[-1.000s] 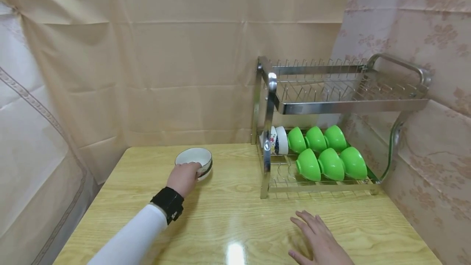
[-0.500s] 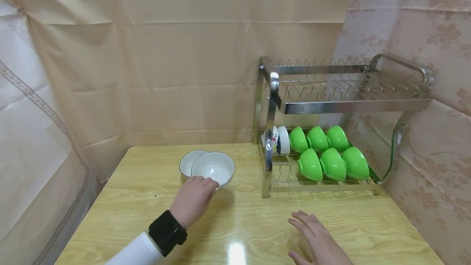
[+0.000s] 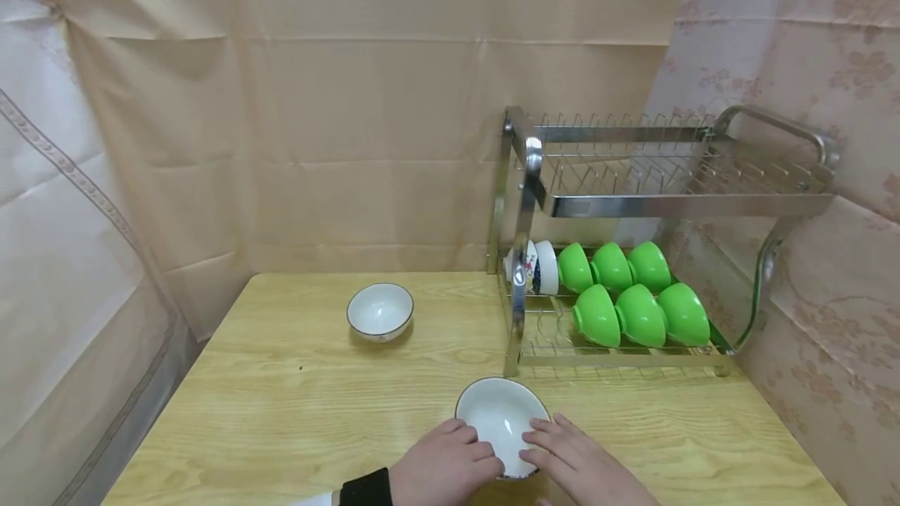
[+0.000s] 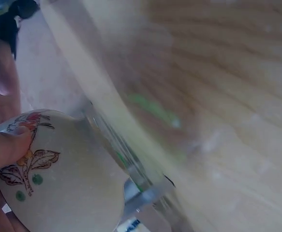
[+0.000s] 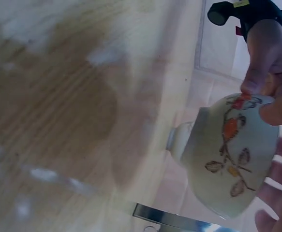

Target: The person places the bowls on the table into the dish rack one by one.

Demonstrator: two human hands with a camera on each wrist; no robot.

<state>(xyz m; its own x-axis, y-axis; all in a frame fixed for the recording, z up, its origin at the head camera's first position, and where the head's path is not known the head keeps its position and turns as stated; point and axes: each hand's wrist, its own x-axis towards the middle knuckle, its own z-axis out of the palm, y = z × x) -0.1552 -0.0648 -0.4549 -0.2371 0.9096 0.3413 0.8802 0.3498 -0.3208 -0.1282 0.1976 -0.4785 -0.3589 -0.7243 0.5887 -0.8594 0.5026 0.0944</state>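
Note:
My left hand (image 3: 444, 465) grips the near rim of a white bowl (image 3: 496, 412) with a dark edge, at the front middle of the head view. Its thumb lies on the outer wall, over the painted flowers and leaves, in the left wrist view. From the right, my right hand (image 3: 582, 465) reaches the same bowl; its fingers are spread and extended over the bowl's right side. The right thumb (image 5: 274, 112) overlaps the flowered wall in the right wrist view. A second white bowl (image 3: 380, 311) stands upright on the table farther back, left of centre.
A two-tier metal dish rack (image 3: 675, 206) stands at the back right. Its lower tier holds several green bowls (image 3: 596, 317) on their sides, in two rows, plus white bowls (image 3: 547, 268) at the left end. Cloth (image 3: 373, 155) hangs behind the wooden table (image 3: 295, 412).
My left hand has lifted the upper bowl off the stack and brought it right and toward me, up to my right hand. The other bowl stays behind.

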